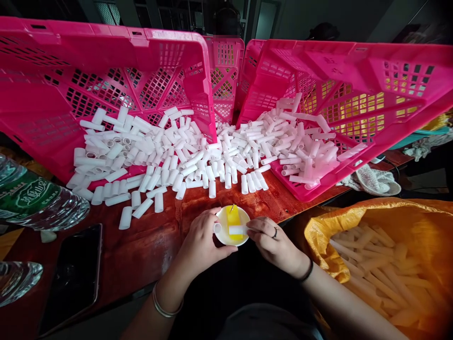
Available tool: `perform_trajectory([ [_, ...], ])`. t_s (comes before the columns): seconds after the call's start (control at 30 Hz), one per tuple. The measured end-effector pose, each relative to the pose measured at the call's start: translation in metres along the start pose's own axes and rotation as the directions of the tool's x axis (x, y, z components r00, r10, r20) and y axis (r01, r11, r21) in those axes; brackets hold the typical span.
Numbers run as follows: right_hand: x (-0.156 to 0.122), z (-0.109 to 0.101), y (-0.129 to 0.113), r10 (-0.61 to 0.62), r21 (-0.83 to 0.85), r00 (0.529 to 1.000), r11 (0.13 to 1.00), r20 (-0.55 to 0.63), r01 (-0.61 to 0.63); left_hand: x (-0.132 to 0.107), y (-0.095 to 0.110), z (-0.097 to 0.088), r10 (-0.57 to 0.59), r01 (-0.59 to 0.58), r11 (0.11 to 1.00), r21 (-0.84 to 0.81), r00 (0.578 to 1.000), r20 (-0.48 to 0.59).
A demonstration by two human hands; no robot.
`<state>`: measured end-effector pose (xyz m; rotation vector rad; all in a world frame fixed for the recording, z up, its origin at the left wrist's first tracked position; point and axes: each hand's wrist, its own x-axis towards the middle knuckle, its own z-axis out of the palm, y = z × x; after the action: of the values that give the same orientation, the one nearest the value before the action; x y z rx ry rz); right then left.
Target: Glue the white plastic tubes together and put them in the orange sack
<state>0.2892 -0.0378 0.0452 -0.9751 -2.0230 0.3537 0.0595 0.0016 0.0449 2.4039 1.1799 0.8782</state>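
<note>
My left hand [203, 238] is curled round the left rim of a small round white dish [222, 237]. A pale tube end [217, 228] shows beside its fingers; whether the hand grips that too I cannot tell. Inside the dish sits a yellow block [233, 215] with a small thin metal piece at its top. Between the fingertips of my right hand [271, 241] is a short white plastic tube [237, 230], lying level across the yellow block. Many similar white tubes [187, 163] are heaped on the reddish table [141, 250] just beyond the dish.
Two tipped pink crates, left [170, 42] and right [318, 52], open toward me and spill tubes. To my right, an orange woven sack [417, 222] holds longer pale tubes. A phone [72, 274] and large water bottle [31, 198] occupy the left; whitish cloth [375, 182] lies right.
</note>
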Motion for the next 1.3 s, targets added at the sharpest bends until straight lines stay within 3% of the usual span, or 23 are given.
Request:
perform_trajectory([
  [0.07,0.004,0.002,0.0,0.136,0.158,0.985,0.98,-0.108,-0.118,0.0,0.001,-0.003,0.003,-0.001,0.998,0.068,1.0,-0.03],
  [0.13,0.01,0.001,-0.004,0.331,0.37,0.933,0.892,-0.145,-0.259,0.001,0.004,-0.01,-0.004,0.015,0.99,0.14,0.997,-0.077],
  [0.2,0.018,-0.004,-0.011,0.461,0.538,0.883,0.768,-0.089,-0.346,0.002,0.009,-0.019,-0.03,0.042,0.988,0.149,0.997,-0.078],
  [0.3,0.028,-0.016,-0.025,0.525,0.622,0.851,0.663,0.01,-0.416,0.006,0.022,-0.035,-0.001,0.0,0.994,0.11,1.0,0.006],
  [0.53,0.038,-0.033,-0.054,0.523,0.583,0.846,0.656,0.106,-0.479,0.01,0.055,-0.055,0.241,-0.232,0.923,0.307,0.97,0.009],
  [0.67,0.039,-0.035,-0.064,0.494,0.551,0.865,0.701,0.082,-0.453,0.007,0.067,-0.055,0.276,-0.265,0.881,0.391,0.961,0.028],
  [0.8,0.038,-0.039,-0.07,0.464,0.529,0.87,0.703,0.164,-0.475,0.001,0.076,-0.054,0.248,-0.245,0.886,0.394,0.968,0.045],
  [0.93,0.039,-0.045,-0.075,0.442,0.489,0.866,0.717,0.233,-0.497,-0.004,0.087,-0.055,0.15,-0.169,0.952,0.254,0.984,0.091],
  [1.03,0.043,-0.051,-0.078,0.347,0.382,0.913,0.831,0.213,-0.405,-0.007,0.098,-0.058,0.012,-0.004,0.998,-0.068,0.992,0.122],
  [1.1,0.046,-0.054,-0.079,0.207,0.254,0.964,0.936,0.166,-0.244,-0.009,0.108,-0.059,-0.13,0.209,0.91,-0.359,0.964,0.231],
  [1.13,0.047,-0.055,-0.08,0.11,0.193,0.985,0.972,0.132,-0.135,-0.01,0.112,-0.059,-0.195,0.35,0.792,-0.5,0.922,0.335],
  [1.17,0.046,-0.056,-0.081,0.009,0.145,0.995,0.989,0.099,-0.023,-0.011,0.117,-0.058,-0.23,0.498,0.624,-0.602,0.854,0.467],
  [1.23,0.044,-0.057,-0.085,-0.144,0.091,0.988,0.986,0.05,0.139,-0.016,0.124,-0.053,-0.196,0.724,0.26,-0.639,0.687,0.7],
  [1.27,0.042,-0.056,-0.088,-0.17,0.075,0.985,0.983,0.04,0.166,-0.018,0.127,-0.048,-0.169,0.772,0.148,-0.618,0.636,0.753],
  [1.3,0.04,-0.055,-0.091,-0.156,0.051,0.987,0.987,0.039,0.154,-0.02,0.129,-0.043,-0.164,0.774,0.124,-0.621,0.633,0.757],
])
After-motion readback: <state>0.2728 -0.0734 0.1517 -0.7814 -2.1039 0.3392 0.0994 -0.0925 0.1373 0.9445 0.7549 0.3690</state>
